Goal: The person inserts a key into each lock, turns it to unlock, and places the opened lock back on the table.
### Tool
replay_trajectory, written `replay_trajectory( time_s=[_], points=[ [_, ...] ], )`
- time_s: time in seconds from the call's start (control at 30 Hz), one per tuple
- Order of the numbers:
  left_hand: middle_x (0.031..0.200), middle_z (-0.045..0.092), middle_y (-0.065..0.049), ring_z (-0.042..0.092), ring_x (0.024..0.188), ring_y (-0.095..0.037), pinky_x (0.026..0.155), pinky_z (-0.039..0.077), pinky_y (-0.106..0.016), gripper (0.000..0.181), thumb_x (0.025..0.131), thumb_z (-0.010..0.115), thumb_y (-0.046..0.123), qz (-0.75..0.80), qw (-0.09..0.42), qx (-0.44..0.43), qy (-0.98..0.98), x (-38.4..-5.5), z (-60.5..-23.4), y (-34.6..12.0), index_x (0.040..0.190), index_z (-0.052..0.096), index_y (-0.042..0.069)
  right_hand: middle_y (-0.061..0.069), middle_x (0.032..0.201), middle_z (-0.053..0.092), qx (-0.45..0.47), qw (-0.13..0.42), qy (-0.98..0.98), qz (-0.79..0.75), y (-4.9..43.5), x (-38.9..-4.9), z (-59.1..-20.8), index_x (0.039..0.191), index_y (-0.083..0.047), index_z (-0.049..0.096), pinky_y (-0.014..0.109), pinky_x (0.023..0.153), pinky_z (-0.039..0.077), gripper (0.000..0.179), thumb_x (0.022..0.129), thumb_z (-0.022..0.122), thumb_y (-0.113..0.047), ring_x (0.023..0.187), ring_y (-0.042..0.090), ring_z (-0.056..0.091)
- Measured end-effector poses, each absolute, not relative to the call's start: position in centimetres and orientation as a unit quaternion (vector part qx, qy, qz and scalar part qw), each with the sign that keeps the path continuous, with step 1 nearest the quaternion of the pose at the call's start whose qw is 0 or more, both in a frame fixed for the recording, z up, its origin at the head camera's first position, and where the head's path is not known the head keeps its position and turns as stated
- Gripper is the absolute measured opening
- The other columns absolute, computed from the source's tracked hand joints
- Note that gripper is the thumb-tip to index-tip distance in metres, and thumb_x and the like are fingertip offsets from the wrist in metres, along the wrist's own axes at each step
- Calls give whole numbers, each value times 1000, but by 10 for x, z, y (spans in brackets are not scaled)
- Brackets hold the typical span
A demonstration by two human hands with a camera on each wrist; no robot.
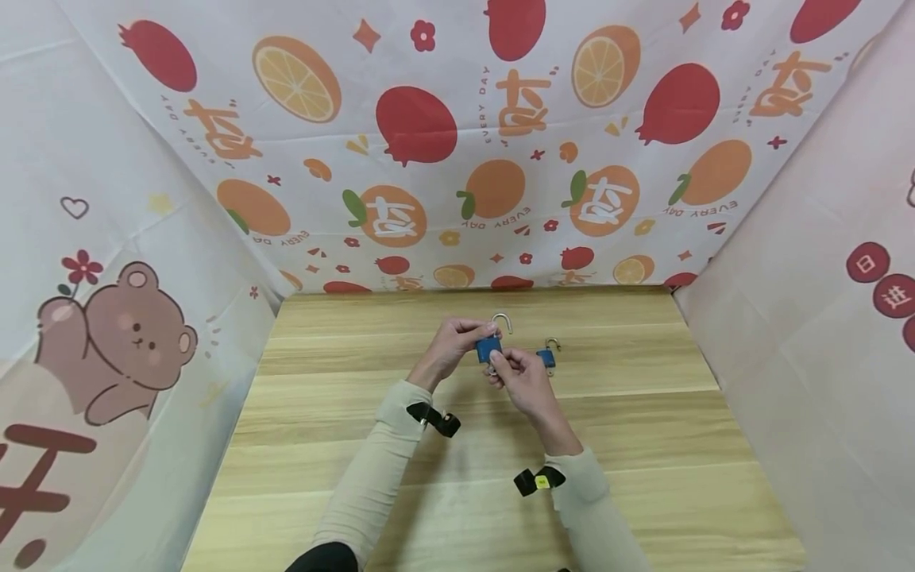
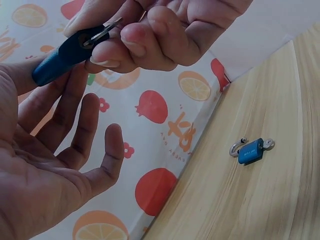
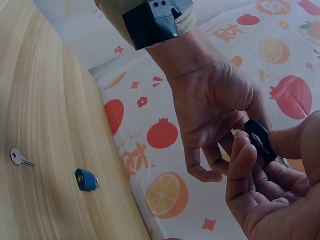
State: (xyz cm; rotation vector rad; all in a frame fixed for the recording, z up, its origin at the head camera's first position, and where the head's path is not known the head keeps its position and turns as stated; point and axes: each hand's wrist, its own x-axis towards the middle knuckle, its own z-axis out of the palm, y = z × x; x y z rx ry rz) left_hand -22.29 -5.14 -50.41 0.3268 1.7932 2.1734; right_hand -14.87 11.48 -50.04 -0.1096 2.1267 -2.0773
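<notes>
My left hand (image 1: 450,345) holds a blue padlock (image 1: 488,349) near its top, and the steel shackle (image 1: 503,321) swings loose above. From below, my right hand (image 1: 525,381) grips the same padlock, thumb laid on its face. In the left wrist view, a thin metal piece like a key (image 2: 104,34) juts from the padlock's end beside the right fingertips. Right of the hands, a second blue padlock (image 1: 546,358) lies on the table, its shackle unlatched; a key (image 2: 269,144) sits in it in the left wrist view.
In the right wrist view a loose key (image 3: 21,158) lies on the wooden table (image 3: 40,100) near a blue padlock (image 3: 86,180); whether this is the second padlock I cannot tell. Fruit-printed cloth (image 1: 457,199) hangs behind the table, with cloth walls either side.
</notes>
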Motion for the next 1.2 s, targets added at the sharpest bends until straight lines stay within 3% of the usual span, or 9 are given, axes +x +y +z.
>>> replay_trajectory(
  time_s=[0.33,0.5,0.67,0.83,1.03,1.2],
  points=[
    [83,77,6,71,86,-8,80,58,-23,19,99,63,10,760,155,116,620,-221,-503,-51,89,79,14,30,100,71,-34,85,711,-697,115,-146,-498,110,10,65,21,69,55,34,105,57,-23,76,10,70],
    [87,76,5,70,87,-8,80,58,-23,17,100,63,13,761,156,111,620,-220,-504,-50,100,76,3,31,99,71,-34,82,710,-699,115,-146,-497,110,8,67,21,68,55,33,105,57,-23,75,10,70],
    [90,76,6,71,89,-8,81,58,-22,34,101,61,15,756,154,104,627,-219,-504,-50,117,66,-14,29,99,72,-36,78,714,-695,115,-147,-496,111,6,67,21,69,56,33,105,57,-24,75,9,70],
    [96,75,5,69,93,-8,85,57,-24,36,102,60,20,749,149,98,639,-218,-502,-50,120,65,-11,29,100,72,-36,72,720,-690,116,-150,-495,110,8,66,29,73,59,34,105,56,-24,74,9,70],
    [96,72,8,66,92,-7,81,56,-25,31,103,59,23,750,134,88,641,-216,-502,-50,119,66,-3,29,101,73,-17,74,719,-691,117,-154,-497,111,7,67,31,73,59,32,105,57,-23,76,13,70],
    [99,72,4,67,91,-7,82,57,-27,29,103,60,22,751,122,81,644,-214,-503,-51,117,66,-2,30,102,73,-1,71,718,-693,118,-156,-500,110,6,68,33,75,60,30,104,58,-22,74,13,70]
  ],
)
